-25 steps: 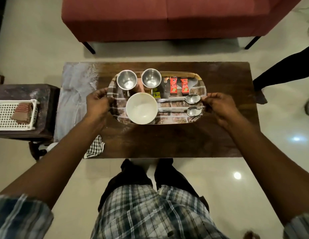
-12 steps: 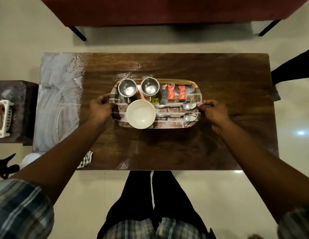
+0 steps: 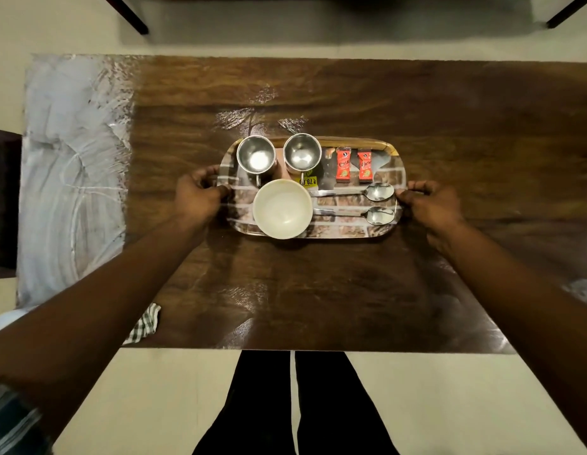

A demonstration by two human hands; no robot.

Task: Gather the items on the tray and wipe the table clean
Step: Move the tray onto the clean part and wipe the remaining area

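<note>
Nearest to me I see dark trouser legs standing at the near edge of the wooden table. A checked cloth lies at the near left of that edge, partly under my left forearm. Both arms reach forward over the tabletop. My left hand grips the left rim of the tray, fingers curled over it, and my right hand grips the right rim the same way. The tray sits over the middle of the table; I cannot tell whether it rests on the wood or is just off it.

On the tray, the white bowl is nearest me, with two spoons lying side by side to its right. Behind the bowl stand two steel cups, and right of them two red sachets lie flat. The table's left end shows pale wet streaks.
</note>
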